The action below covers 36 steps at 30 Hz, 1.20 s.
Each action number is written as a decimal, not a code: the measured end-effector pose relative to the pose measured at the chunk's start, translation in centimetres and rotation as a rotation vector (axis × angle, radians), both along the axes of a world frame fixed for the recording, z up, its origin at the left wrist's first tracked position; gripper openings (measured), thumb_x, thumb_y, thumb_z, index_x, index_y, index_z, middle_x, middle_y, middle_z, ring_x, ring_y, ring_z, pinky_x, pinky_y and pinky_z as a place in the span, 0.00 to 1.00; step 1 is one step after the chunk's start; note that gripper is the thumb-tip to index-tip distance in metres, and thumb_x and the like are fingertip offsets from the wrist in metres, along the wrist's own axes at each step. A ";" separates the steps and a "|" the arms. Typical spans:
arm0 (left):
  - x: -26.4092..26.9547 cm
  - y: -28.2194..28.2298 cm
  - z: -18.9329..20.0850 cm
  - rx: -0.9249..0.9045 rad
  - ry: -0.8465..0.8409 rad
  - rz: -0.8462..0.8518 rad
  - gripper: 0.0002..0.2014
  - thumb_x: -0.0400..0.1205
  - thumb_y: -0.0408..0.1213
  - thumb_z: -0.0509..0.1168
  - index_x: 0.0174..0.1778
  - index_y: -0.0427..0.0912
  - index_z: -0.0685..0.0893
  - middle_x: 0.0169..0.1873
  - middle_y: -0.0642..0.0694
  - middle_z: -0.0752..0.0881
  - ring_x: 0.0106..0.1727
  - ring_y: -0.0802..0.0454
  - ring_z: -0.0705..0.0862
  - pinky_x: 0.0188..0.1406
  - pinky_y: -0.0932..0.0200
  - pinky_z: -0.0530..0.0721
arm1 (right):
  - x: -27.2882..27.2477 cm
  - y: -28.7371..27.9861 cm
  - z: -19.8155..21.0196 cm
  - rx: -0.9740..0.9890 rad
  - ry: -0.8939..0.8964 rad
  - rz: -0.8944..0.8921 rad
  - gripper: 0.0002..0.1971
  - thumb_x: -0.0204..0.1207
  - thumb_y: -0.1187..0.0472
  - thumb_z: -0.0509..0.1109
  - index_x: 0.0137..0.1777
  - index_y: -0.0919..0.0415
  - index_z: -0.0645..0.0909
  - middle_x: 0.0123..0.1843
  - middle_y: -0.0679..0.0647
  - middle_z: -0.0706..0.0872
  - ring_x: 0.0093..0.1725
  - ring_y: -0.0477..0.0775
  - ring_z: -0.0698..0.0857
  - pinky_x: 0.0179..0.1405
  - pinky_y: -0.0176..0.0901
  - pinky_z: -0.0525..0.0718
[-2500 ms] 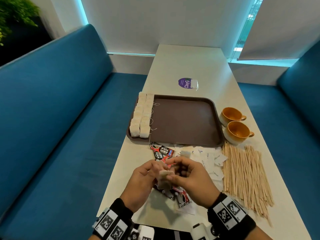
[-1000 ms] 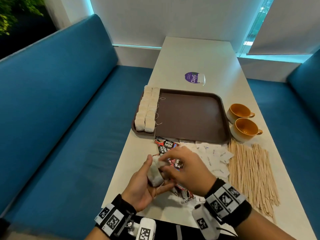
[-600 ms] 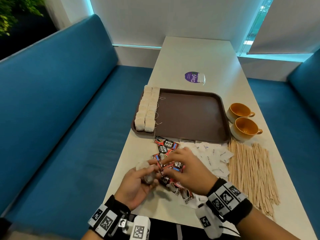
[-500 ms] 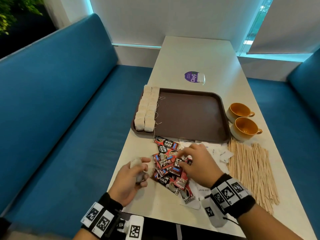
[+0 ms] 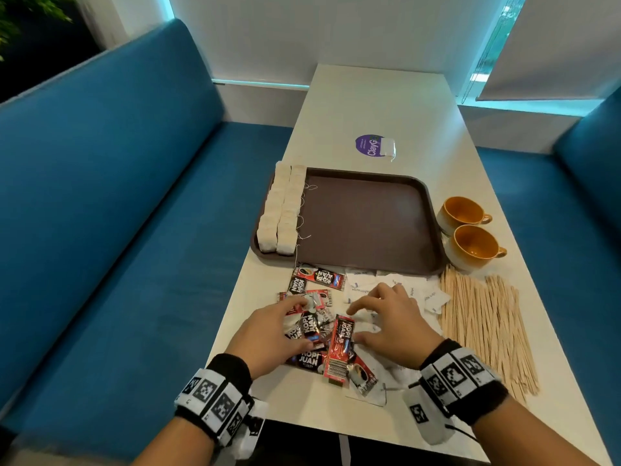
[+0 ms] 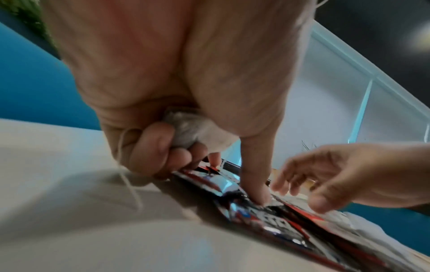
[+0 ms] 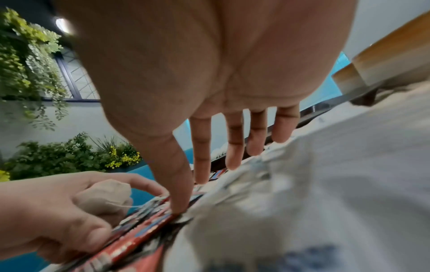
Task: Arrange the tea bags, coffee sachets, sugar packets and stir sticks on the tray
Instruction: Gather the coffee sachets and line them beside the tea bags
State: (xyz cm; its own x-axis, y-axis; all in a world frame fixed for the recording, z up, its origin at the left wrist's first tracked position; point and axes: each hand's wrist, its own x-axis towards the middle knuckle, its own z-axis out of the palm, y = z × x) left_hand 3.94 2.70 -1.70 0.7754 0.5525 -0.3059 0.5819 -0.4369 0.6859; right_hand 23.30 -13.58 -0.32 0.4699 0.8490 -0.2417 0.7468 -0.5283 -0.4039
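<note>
A brown tray lies mid-table with two rows of tea bags along its left side. In front of it is a pile of red and black coffee sachets, with white sugar packets to the right and wooden stir sticks beyond them. My left hand rests on the sachets. Its curled fingers hold a tea bag in the palm, string dangling. My right hand is spread over the pile, fingers straight, its thumb touching a red sachet.
Two orange cups stand right of the tray. A purple sticker with a white tag lies beyond the tray. Blue benches flank the narrow table. The near table edge is just behind my wrists.
Both hands had worked one tea bag together. Since then the left hand has closed round it and moved right onto the sachets, and the right hand has dropped, spread, onto the pile.
</note>
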 end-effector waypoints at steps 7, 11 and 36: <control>-2.3 0.2 0.5 -0.030 0.055 -0.005 0.34 0.68 0.35 0.82 0.60 0.67 0.72 0.52 0.55 0.87 0.29 0.63 0.83 0.28 0.70 0.76 | 0.9 -1.2 -0.5 0.014 0.021 -0.034 0.27 0.72 0.40 0.79 0.71 0.33 0.78 0.70 0.37 0.68 0.70 0.43 0.62 0.76 0.47 0.69; -2.3 0.3 0.7 -0.041 0.076 0.020 0.42 0.67 0.40 0.82 0.67 0.72 0.65 0.48 0.52 0.88 0.29 0.56 0.85 0.37 0.56 0.87 | 1.7 -1.7 -0.1 0.150 0.011 -0.154 0.23 0.73 0.42 0.80 0.68 0.35 0.80 0.69 0.39 0.69 0.73 0.45 0.65 0.79 0.52 0.71; 4.0 2.1 0.9 0.017 0.148 -0.057 0.58 0.60 0.61 0.86 0.85 0.63 0.61 0.72 0.51 0.84 0.70 0.49 0.83 0.70 0.54 0.81 | -0.1 -2.2 -1.0 -0.098 -0.085 -0.063 0.31 0.83 0.40 0.61 0.86 0.37 0.60 0.88 0.46 0.55 0.87 0.56 0.52 0.85 0.59 0.54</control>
State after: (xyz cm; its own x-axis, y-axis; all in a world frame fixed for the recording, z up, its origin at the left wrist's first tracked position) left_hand 7.92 4.76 -0.81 0.7525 0.5154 -0.4100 0.6502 -0.4830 0.5864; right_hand 23.18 -15.75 -1.35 0.5434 0.7917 -0.2791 0.7405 -0.6087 -0.2848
